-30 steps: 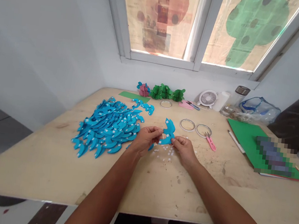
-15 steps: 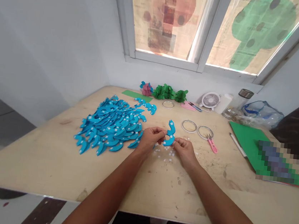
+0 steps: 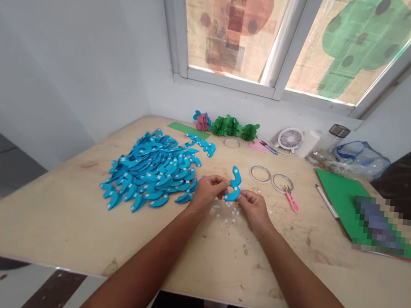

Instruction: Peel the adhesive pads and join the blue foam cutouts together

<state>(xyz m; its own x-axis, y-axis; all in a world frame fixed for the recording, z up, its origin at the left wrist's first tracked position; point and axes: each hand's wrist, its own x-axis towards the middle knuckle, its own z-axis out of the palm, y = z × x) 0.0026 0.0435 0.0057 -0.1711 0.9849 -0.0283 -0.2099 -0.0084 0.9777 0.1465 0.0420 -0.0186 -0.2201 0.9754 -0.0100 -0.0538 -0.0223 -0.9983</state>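
Observation:
A curved blue paper piece (image 3: 235, 183) with small white squares on it is held upright above the wooden table (image 3: 72, 218) between both hands. My left hand (image 3: 209, 191) pinches its left side with closed fingers. My right hand (image 3: 255, 207) pinches its lower right end. Just below the hands, several tiny white squares (image 3: 229, 213) lie scattered on the table. A large pile of similar blue curved pieces (image 3: 153, 169) lies left of my left hand.
Two tape rings (image 3: 270, 177) and pink snips (image 3: 292, 200) lie right of the hands. Green sheets (image 3: 345, 199) sit at the right edge. At the back stand green paper decorations (image 3: 234, 127), a small white fan (image 3: 290, 138), a jar (image 3: 329, 141) and a plastic bag (image 3: 361, 158).
A second ago the blue piece showed a wider face; it now shows narrower, as a slim curve, still between both hands. The view has drifted slightly.

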